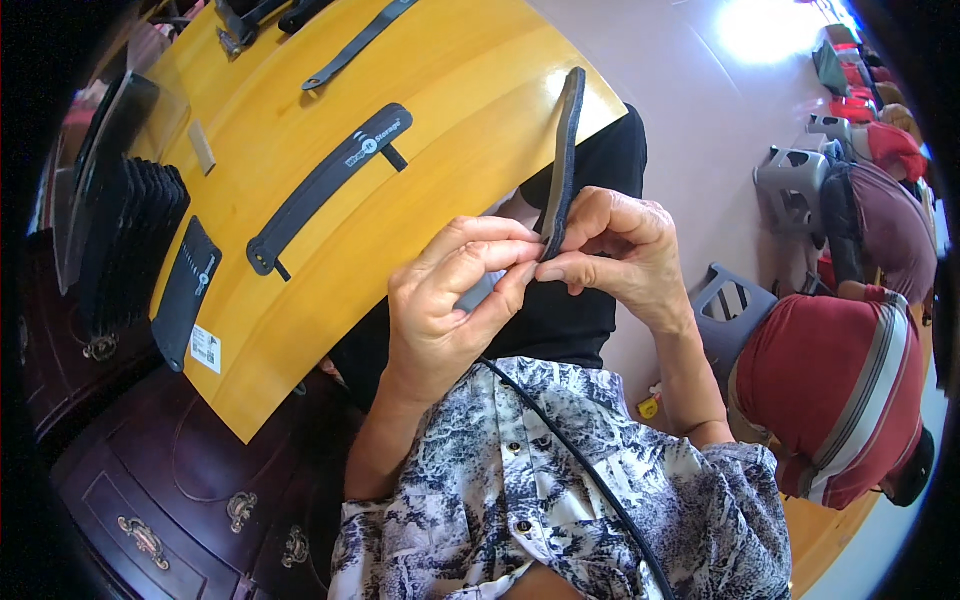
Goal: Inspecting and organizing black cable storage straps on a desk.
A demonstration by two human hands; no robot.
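Observation:
A dark grey strap [568, 140] stands edge-on in front of my chest, its upper part rising above the fingers. My left hand [440, 295] pinches its lower end between thumb and fingers. On the other side my right hand [635, 250] grips the same end, with thumb and fingertips closed on it. The fingers partly cover that end. Flat on the yellow table [440, 190] lies a black strap [320, 190] with printed lettering, a short side tab and a holed end. A similar black strap [355, 48] lies farther off.
Another black strap [186, 290] and a white label [206, 348] lie by the table's left edge, near a stack of black pieces [130, 240]. A small beige strip [201, 147] is beyond. Dark drawers [140, 530] stand lower left. People sit on the right beside grey stools [735, 315].

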